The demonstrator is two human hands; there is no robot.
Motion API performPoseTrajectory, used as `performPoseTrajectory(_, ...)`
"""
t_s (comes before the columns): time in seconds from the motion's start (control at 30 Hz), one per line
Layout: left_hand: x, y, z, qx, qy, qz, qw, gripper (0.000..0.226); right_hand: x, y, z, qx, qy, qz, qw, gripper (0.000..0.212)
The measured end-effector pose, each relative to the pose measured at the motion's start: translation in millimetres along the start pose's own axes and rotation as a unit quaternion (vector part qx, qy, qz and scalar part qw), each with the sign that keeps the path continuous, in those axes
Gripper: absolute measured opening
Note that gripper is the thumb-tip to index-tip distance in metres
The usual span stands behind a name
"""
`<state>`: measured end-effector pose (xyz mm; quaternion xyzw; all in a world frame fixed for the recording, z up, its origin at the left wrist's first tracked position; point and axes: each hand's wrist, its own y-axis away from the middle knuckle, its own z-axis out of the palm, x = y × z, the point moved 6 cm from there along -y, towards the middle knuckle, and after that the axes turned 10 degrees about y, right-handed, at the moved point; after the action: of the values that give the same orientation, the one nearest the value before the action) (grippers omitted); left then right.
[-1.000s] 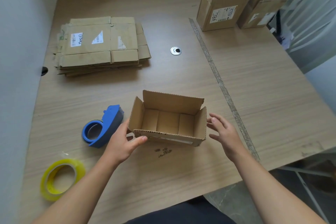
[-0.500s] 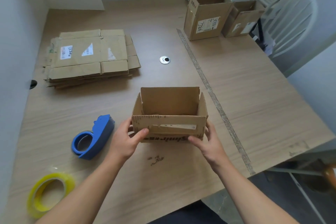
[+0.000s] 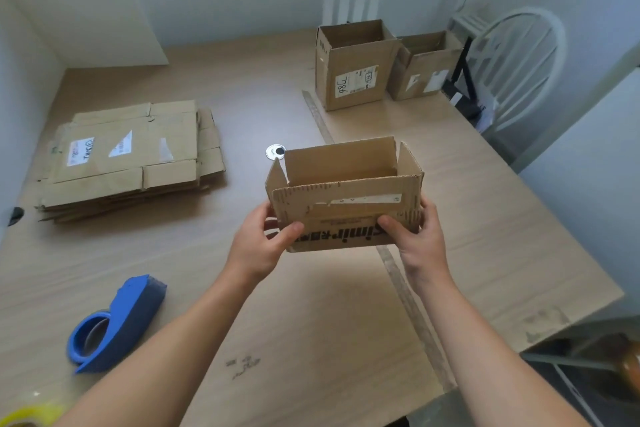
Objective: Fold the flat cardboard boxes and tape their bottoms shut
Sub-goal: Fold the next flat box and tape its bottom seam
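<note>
Small cardboard box (image 3: 346, 204): erected, open side up, interior visible from above. Long axis runs left to right, roughly parallel to the near edge of the tabletop (image 3: 311, 322). Top flaps stand up; the far long flap and the two short end flaps are upright, the near long flap faces the camera. Black lettering on the near wall reads upside down. A torn white label strip runs along the near flap. The box sits over the middle of the tabletop and appears lifted clear of the surface.

Left hand (image 3: 259, 246): grips the box's left end, thumb pressed on the near wall at the lower left corner, fingers curled round the end, partly hidden.

Right hand (image 3: 419, 243): grips the right end likewise, thumb flat on the near wall by the lettering, fingers wrapped behind the end wall.

Surroundings: a round metal grommet (image 3: 275, 151) shows just past the box's far left corner. A stack of flat boxes (image 3: 128, 163) lies toward the far left corner. A blue tape dispenser (image 3: 117, 326) lies on its side near the left edge, close to the near edge. A yellow tape roll (image 3: 27, 416) is cut off at the near left corner. Two upright folded boxes (image 3: 353, 69) stand side by side at the far right. A white chair (image 3: 516, 66) stands beyond the right edge.
</note>
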<state>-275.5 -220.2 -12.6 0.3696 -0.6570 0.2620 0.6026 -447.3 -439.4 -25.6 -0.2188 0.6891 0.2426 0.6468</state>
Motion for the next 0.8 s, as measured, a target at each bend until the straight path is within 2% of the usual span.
performPoseTrajectory(0.07, 14.1, -22.4, 22.1, -0.016, -0.032, 0.012, 0.999, 0.046, 1.1, -27.1, -24.1, -0.001, 0.0, 0.006, 1.0, 0.071)
performPoseTrajectory(0.17, 32.4, -57.4, 49.3, -0.016, -0.109, 0.025, 0.994, 0.067, 1.3, -74.0, -66.7, 0.001, 0.0, 0.008, 1.0, 0.071)
performPoseTrajectory(0.27, 48.9, -96.6, 77.9, -0.02, -0.195, 0.044, 0.98, 0.075, -0.5, -127.5, -112.1, 0.008, 0.009, 0.003, 1.0, 0.069)
performPoseTrajectory(0.5, 73.1, -197.5, 176.4, -0.094, -0.361, 0.12, 0.92, 0.077, 18.0, -251.5, -202.9, 0.041, 0.051, -0.007, 0.998, 0.071)
performPoseTrajectory(0.7, 79.8, -272.5, 238.6, -0.1, -0.472, 0.178, 0.858, 0.073, 51.6, -336.0, -228.1, 0.034, 0.077, 0.014, 0.996, 0.07)
performPoseTrajectory(0.8, 77.9, -299.7, 257.5, -0.116, -0.501, 0.181, 0.838, 0.07, 66.0, -367.2, -233.6, 0.026, 0.064, 0.023, 0.997, 0.085)
